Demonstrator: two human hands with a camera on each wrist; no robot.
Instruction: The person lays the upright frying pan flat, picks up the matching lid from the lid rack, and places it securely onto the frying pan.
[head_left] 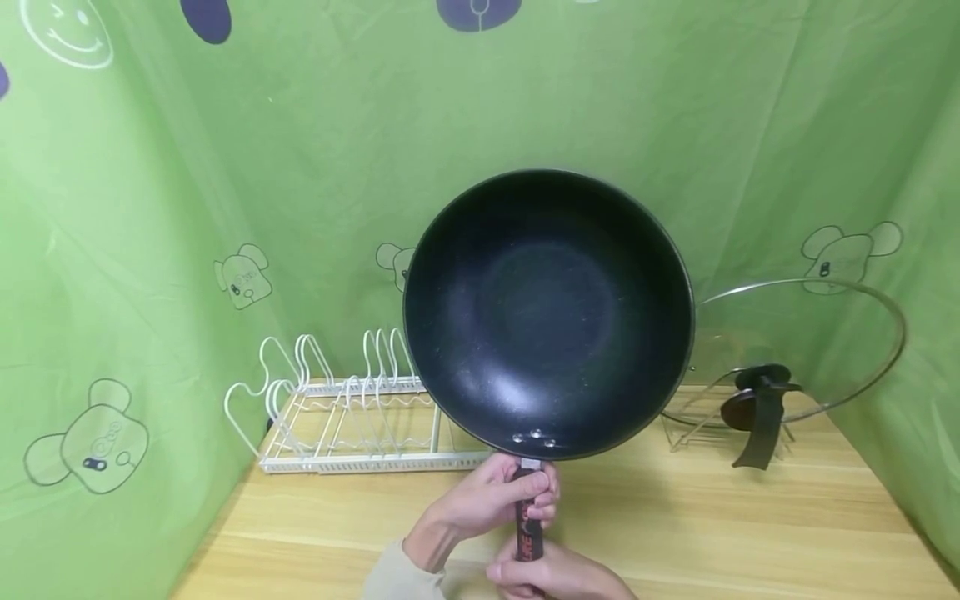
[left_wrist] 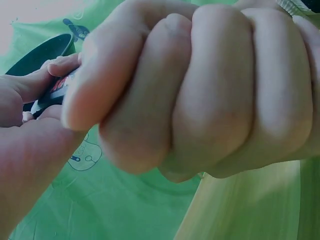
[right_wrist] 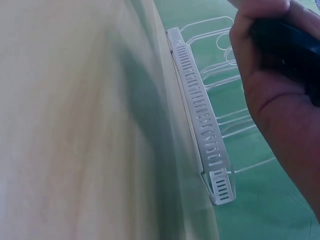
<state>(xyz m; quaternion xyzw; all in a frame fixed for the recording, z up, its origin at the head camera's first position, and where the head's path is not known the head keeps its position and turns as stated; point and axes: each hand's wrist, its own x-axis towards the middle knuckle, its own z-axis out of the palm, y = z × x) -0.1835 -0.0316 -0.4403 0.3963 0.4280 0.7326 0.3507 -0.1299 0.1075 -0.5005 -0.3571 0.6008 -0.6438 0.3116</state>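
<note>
A black wok (head_left: 547,308) is held up over the table, its inside facing the head view and its handle (head_left: 529,533) pointing down. My left hand (head_left: 491,498) grips the upper part of the handle, just below the rivets. Lower down, my right hand (head_left: 558,571) wraps round the handle's end. In the left wrist view, the curled fingers of the right hand (left_wrist: 200,95) fill the foreground, and my left hand (left_wrist: 30,100) appears behind them on the handle. The right wrist view has my right hand (right_wrist: 280,95) round the dark handle end.
A white wire rack (head_left: 337,462) with upright loops stands at the back left, partly behind the wok. At the back right, a glass lid (head_left: 892,350) with a black knob piece (head_left: 763,417) leans in a small wire stand. Green cloth (head_left: 315,125) surrounds the wooden table (head_left: 675,525).
</note>
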